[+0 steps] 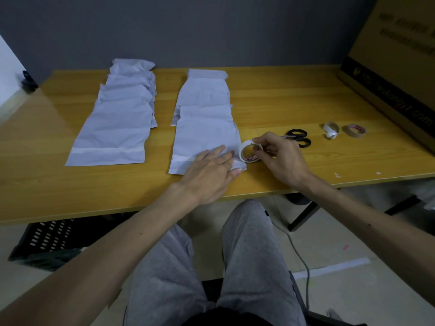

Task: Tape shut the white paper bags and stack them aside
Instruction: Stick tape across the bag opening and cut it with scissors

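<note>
White paper bags [113, 128] lie in two overlapping rows on the wooden table [270, 100], one row at left, one at centre. I see the left hand [209, 175] laid flat with straight fingers, pressing the near folded end of the front bag [202, 137] in the centre row. The right hand [280, 158] pinches a white tape roll [249, 152], which stands on edge and touches that bag's near right corner. Black-handled scissors [297, 137] sit just behind the right hand, partly hidden. Farther right are a near-empty roll [330, 129] with a loose white tail and a brown roll [355, 130] beside it. A cardboard box [388, 67] stands at the table's right end.
</note>
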Available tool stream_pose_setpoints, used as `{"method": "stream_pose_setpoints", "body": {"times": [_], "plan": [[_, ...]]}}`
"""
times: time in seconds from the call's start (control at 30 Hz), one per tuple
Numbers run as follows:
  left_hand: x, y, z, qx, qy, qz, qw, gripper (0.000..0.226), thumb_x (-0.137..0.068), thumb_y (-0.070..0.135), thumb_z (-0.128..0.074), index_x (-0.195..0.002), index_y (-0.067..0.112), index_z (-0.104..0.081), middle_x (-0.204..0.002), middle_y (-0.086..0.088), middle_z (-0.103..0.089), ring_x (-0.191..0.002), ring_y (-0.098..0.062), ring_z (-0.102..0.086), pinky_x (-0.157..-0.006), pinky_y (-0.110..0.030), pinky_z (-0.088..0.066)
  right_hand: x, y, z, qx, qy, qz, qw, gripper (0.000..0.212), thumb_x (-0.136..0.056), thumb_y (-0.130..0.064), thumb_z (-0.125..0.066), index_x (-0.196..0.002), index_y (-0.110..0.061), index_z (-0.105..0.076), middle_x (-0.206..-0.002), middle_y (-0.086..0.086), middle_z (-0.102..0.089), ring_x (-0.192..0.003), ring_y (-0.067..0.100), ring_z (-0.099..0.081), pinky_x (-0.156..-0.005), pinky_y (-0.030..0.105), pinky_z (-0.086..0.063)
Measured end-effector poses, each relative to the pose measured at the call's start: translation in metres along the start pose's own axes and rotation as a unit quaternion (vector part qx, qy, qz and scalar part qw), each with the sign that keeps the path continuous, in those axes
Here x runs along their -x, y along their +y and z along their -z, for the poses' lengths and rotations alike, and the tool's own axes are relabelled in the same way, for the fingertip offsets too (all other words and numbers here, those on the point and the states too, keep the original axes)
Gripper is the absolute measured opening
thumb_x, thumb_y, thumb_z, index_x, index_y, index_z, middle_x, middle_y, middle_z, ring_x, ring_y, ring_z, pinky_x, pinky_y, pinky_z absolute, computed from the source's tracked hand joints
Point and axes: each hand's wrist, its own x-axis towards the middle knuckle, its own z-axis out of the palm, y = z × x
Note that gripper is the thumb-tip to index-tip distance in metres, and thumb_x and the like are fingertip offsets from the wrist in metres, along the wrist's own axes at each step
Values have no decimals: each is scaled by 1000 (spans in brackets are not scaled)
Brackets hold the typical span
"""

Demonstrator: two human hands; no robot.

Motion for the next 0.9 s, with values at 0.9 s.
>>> {"method": "stream_pose_setpoints", "body": {"times": [0.9], "plan": [[-6,4,-3,-35,51,6,998,58,-102,50,-19,-142,18,-46,-152,4,-37,-146,-14,-18,-119,-40,-10,3,5,7,38,9,14,999,17,-88,-3,-63,-105,-7,-67,-98,4,-72,-86,18,-68,-81,34,-55]]}}
